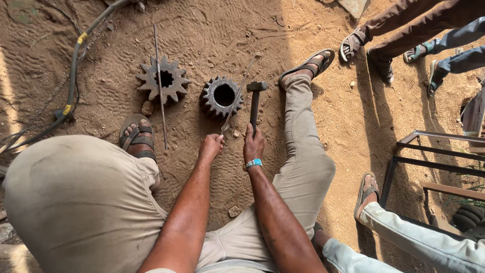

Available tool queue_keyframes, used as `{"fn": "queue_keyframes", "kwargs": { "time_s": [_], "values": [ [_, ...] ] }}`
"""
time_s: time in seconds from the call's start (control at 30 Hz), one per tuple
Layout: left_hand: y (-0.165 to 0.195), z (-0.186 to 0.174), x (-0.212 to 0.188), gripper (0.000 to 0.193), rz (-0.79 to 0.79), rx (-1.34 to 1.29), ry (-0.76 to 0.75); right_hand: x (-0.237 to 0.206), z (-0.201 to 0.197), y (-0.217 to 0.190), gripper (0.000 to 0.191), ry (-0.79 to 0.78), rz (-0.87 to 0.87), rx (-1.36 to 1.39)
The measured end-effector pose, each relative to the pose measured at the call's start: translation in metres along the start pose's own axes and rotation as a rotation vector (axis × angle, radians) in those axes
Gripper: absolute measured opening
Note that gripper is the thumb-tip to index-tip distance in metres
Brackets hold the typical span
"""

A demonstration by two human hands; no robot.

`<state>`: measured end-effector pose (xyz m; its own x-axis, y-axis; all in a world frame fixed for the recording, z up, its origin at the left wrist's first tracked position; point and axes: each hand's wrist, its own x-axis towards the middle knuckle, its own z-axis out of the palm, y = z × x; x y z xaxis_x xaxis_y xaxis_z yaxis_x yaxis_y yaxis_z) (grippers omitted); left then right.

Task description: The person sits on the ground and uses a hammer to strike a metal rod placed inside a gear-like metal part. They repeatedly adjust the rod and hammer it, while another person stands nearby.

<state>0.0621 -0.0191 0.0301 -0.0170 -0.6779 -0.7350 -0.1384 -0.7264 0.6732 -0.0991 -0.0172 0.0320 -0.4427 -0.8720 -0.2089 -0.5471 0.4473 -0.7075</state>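
A person sits on sandy ground, legs spread, around a dark steel gear [222, 96]. Far left of the gear, a hose [72, 65] snakes over the dirt; nearer on its left lies a rusty star-toothed gear [174, 86] with a thin rod [160, 91] across it. Just below the dark gear, the left hand [211, 146] pinches a slim metal rod [238, 93] slanting over its rim, fingers closed narrow; right of that, the right hand [253, 145] is wrapped tight round a hammer [255, 101], head up beside the gear; both forearms reach straight forward. The gear looks heavy, stiff, hard-edged; best gripped by its bore or rim. Far right, other people's sandalled feet [353, 45] stand.
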Motion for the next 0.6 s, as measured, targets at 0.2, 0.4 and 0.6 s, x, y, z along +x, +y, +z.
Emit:
{"fn": "queue_keyframes", "kwargs": {
  "time_s": [0.2,0.4,0.6],
  "values": [
    [0.011,0.001,0.007,0.031,0.012,0.12,0.039,-0.003,-0.009,-0.016,0.052,0.071,-0.148,0.066],
    [0.018,0.002,0.011,0.028,-0.036,0.137,0.063,-0.01,0.001,-0.007,0.05,-0.157,0.076,-0.207],
    [0.019,0.0,0.02,0.025,-0.035,0.143,0.059,-0.005,-0.009,-0.011,0.055,0.017,-0.133,-0.003]
  ]
}}
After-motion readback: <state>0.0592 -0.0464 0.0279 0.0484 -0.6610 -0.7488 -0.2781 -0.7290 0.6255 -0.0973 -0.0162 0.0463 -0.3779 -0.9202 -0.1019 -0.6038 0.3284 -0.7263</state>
